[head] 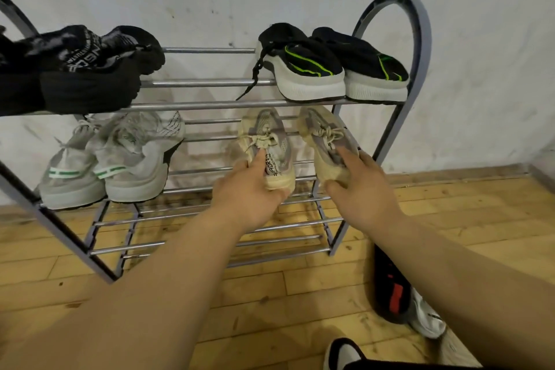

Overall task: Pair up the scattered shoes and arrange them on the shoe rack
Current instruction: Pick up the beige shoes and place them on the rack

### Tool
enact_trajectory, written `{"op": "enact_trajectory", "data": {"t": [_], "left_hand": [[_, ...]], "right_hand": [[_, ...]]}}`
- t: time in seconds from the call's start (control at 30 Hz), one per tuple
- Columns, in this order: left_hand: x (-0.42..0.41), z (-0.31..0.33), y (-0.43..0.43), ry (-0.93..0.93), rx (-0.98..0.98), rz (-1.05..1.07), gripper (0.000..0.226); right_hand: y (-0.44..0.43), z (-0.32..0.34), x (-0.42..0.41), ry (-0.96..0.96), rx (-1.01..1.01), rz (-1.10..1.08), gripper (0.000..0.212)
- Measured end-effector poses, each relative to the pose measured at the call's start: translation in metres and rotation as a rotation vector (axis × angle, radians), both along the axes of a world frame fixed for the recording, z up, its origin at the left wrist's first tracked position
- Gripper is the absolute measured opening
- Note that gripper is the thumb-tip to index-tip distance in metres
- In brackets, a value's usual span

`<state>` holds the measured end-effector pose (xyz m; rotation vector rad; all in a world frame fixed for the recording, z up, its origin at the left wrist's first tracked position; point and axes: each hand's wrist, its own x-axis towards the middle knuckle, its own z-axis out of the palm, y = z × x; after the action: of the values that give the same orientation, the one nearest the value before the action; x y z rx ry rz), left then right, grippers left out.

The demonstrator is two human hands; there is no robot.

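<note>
The person's left hand (249, 192) grips the heel of the left beige sneaker (271, 141), with the thumb lying on top by the collar and the fingers curled under the sole. The right hand (362, 186) holds the right beige sneaker (322, 137) at its heel too, one finger pressed along the collar.

Both sneakers point toes-first away from the hands toward the wall. They sit side by side, slightly apart, over the rods of the middle shelf of the shoe rack (195, 105). Whether their soles rest on the rods I cannot tell.

Directly above the two grips, on the top shelf, sits a black pair with green stripes (312, 66), with a lace dangling from it. To the left of the left hand, on the same middle shelf, stands a grey pair with green heel bands (132, 159). Above that pair is a black pair (90, 75).

Below and behind the right hand, on the wooden floor (270, 294), a black shoe with red marks (390, 288) lies against a white shoe (426, 321).
</note>
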<state>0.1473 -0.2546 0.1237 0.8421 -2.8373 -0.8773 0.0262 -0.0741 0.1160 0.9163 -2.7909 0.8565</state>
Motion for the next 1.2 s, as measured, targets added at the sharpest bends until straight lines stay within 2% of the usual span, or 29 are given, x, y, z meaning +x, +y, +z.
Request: {"op": "enact_trajectory", "data": {"t": [0.17,0.57,0.83,0.97,1.2], "left_hand": [[-0.006,-0.011,0.003,0.102,0.052,0.045,0.099],[-0.04,-0.013,0.019,0.296,0.292,0.082,0.103],[-0.046,-0.011,0.027,0.281,0.256,0.078,0.1],[-0.045,-0.005,0.027,0.237,0.298,0.048,0.09],[-0.045,-0.015,0.027,0.218,0.177,0.005,0.09]], "right_hand": [[-0.002,-0.015,-0.002,0.147,-0.067,0.01,0.056],[0.013,-0.025,-0.008,0.151,-0.01,0.034,0.058],[0.01,-0.035,-0.011,0.179,-0.058,-0.03,0.057],[0.008,-0.038,-0.01,0.198,-0.099,-0.044,0.058],[0.01,-0.03,-0.013,0.134,-0.19,-0.132,0.055]]}}
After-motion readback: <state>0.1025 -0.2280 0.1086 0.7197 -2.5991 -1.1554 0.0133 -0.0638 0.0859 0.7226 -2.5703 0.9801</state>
